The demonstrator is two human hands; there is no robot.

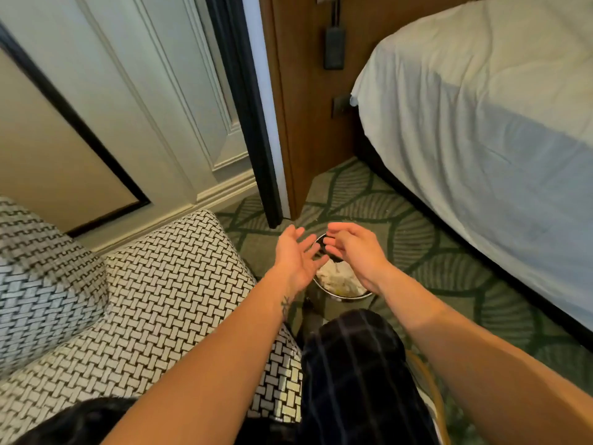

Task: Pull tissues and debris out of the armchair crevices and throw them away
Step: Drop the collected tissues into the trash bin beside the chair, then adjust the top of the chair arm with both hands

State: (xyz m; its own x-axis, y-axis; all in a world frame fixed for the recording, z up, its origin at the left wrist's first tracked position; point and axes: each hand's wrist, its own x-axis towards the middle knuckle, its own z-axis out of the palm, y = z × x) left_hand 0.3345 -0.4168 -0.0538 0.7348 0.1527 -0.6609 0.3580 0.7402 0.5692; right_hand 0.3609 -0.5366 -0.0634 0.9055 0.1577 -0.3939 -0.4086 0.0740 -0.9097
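A small round bin (348,296) with a metal rim stands on the carpet, with crumpled white tissues (337,277) inside. Both my hands hover over it. My left hand (296,255) is spread, palm turned toward the right hand, fingers straight and holding nothing. My right hand (351,248) is just above the bin's far side with fingers loosely bent toward the left palm; I see nothing held in it. The armchair (154,284), in black-and-white woven fabric, is at the lower left, its seat cushion beside my left forearm.
A patterned cushion (41,284) sits on the armchair at the left. A bed with white linen (481,123) fills the right. A panelled wall (144,107) and a wooden panel (305,107) stand behind. My knee in dark checked cloth (353,364) is below the bin.
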